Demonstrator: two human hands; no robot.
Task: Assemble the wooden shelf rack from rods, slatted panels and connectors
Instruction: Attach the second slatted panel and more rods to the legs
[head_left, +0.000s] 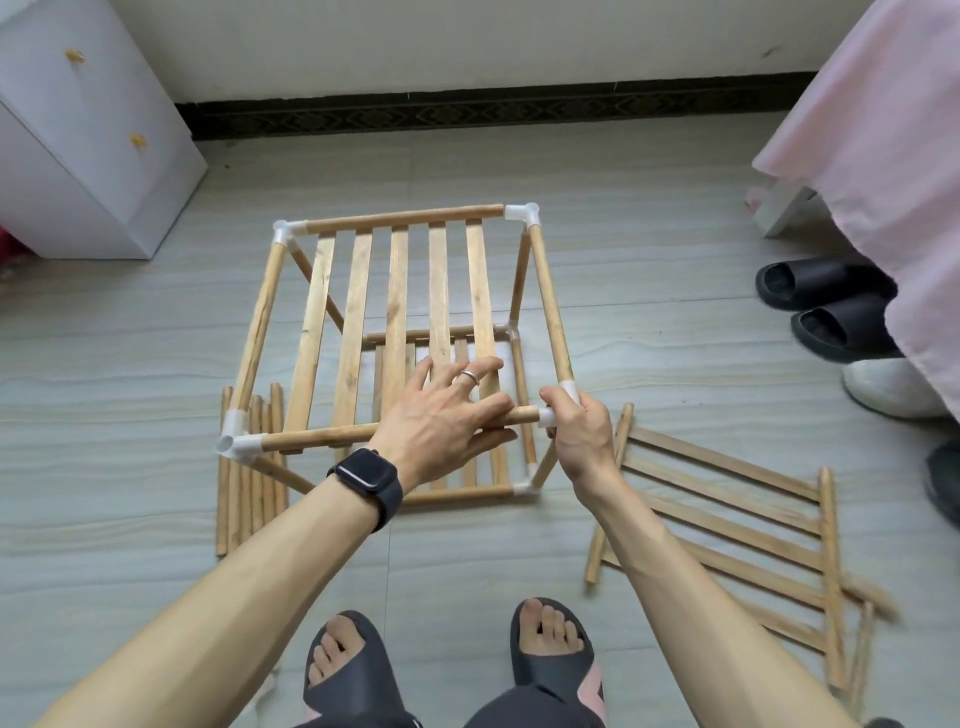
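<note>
Nearest to us are our own feet in dark slippers (556, 670) on the pale floor (649, 260). Above them, both arms reach forward to the rack.

The left hand (447, 421), with a watch (366, 470) at its wrist, lies spread over the front rod (311, 439) of the upper tier. Its fingers are straight and rest on the wood and slats rather than closing round them. The right hand (576, 436) is curled round the front-right connector (546, 415), where that rod meets the corner. We judge that we are seating this last joint of the tier.

The rack stands on the floor just ahead of our feet. Its lower panel (467, 473) is at floor level, and uprights at the corners carry the upper panel (397, 291), framed by white connectors. So two tiers look joined. The front-left connector (239, 444) shows an open socket, which suggests more uprights are to go in.

Parts are left unused. A bundle of loose rods (244, 499) lies on the floor at the rack's left front corner, partly under it. A spare slatted panel (727, 519) lies flat to the right, close to the right forearm. By our reckoning, another tier at least remains to be built from these. We see no loose connectors.

Farther off, a white cabinet (78, 145) stands at the left. At the right, pink bedding (883, 130) hangs down over black slides (810, 286).
</note>
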